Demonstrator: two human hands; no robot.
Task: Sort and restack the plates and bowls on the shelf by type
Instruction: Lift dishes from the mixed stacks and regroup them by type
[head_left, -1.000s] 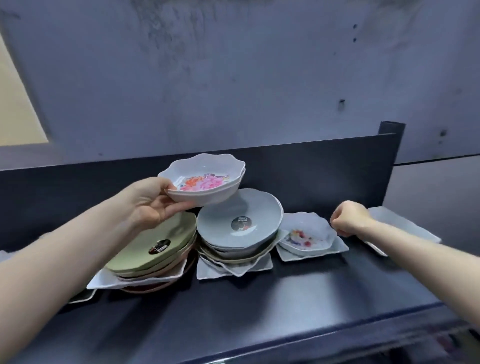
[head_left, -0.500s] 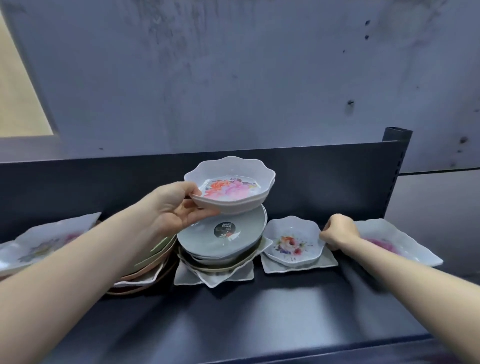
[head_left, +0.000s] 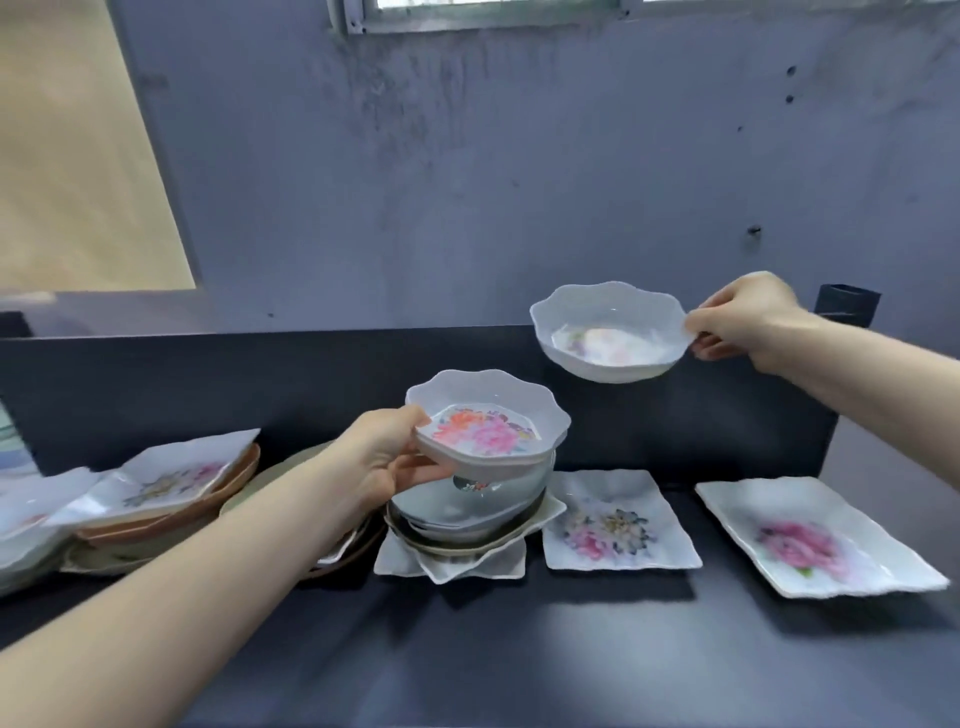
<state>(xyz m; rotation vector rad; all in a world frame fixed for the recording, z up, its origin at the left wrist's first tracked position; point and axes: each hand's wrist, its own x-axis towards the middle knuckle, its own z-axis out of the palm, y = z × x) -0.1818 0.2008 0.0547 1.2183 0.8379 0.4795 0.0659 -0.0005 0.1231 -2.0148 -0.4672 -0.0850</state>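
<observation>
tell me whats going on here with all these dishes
A person is sorting dishes on a dark shelf. The left grip holds a white scalloped bowl with an orange and pink flower print directly over a stack of grey bowls. The right grip holds a second white scalloped floral bowl by its rim, raised above a square white floral plate. A rectangular white floral plate lies far right; mixed plate piles sit at the left.

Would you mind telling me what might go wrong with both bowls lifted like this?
The right hand pinches the white bowl by its rim alone, above the square plate; a slip might chip both.
The left hand holds the floral bowl just over the mixed stack, which looks uneven and could get knocked.
</observation>
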